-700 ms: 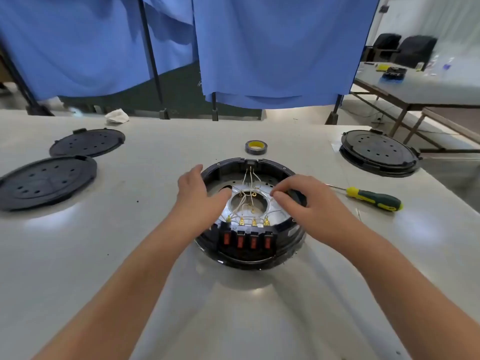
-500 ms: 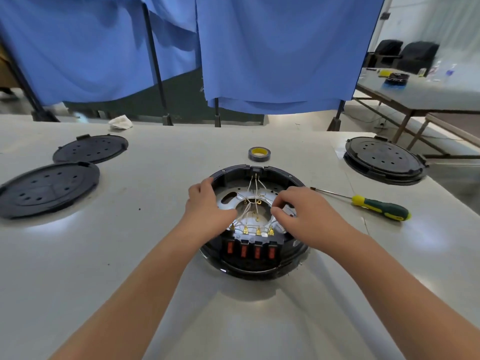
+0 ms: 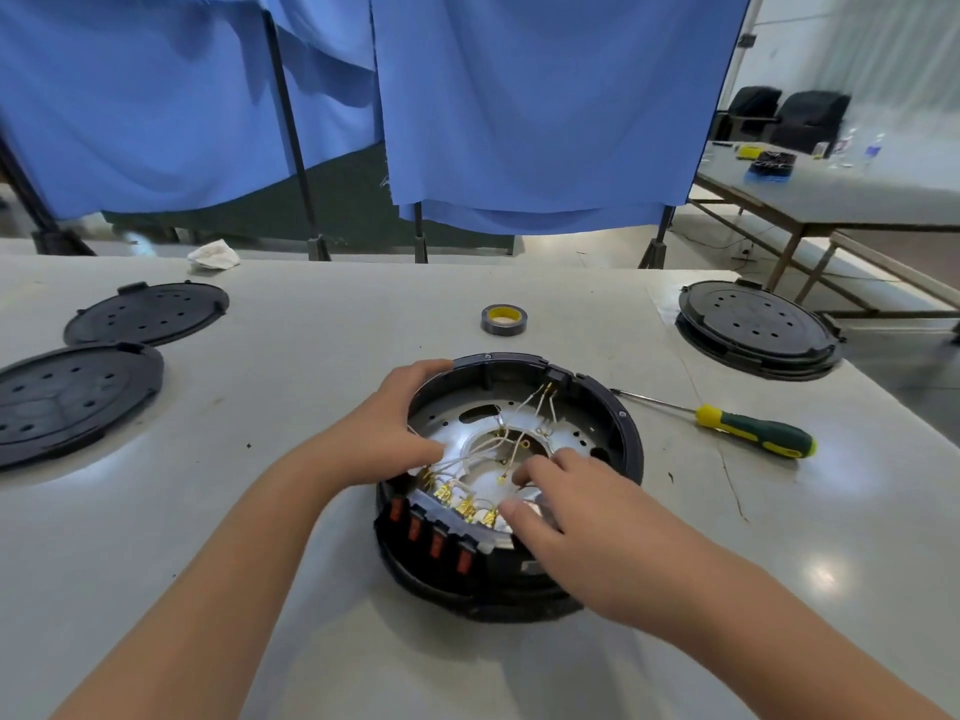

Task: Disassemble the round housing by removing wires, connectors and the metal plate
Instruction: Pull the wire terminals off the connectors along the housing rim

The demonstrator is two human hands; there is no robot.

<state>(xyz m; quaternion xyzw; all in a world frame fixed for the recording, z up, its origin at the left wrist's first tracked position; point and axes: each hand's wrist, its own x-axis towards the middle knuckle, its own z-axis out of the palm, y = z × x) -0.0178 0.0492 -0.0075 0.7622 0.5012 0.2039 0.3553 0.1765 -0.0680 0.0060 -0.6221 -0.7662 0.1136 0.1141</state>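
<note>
The black round housing (image 3: 618,413) lies open side up on the white table (image 3: 311,356). Inside it is the shiny metal plate (image 3: 452,433), crossed by thin white wires (image 3: 540,407) that run from the back rim to a row of brass connectors (image 3: 457,504) behind the red switches (image 3: 436,543). My left hand (image 3: 384,433) grips the housing's left rim, thumb inside. My right hand (image 3: 587,517) hovers over the front right part, its index finger and thumb apart, tips at the wires next to the connectors.
A yellow-and-green screwdriver (image 3: 753,433) lies to the right of the housing. A roll of tape (image 3: 503,319) sits behind it. Two black perforated covers (image 3: 145,314) (image 3: 67,397) lie at the left, and another closed housing (image 3: 758,324) is at the far right.
The housing has turned clockwise, so the red switches now face front left. My left hand moved up onto the left rim. My right hand shifted toward the near connectors.
</note>
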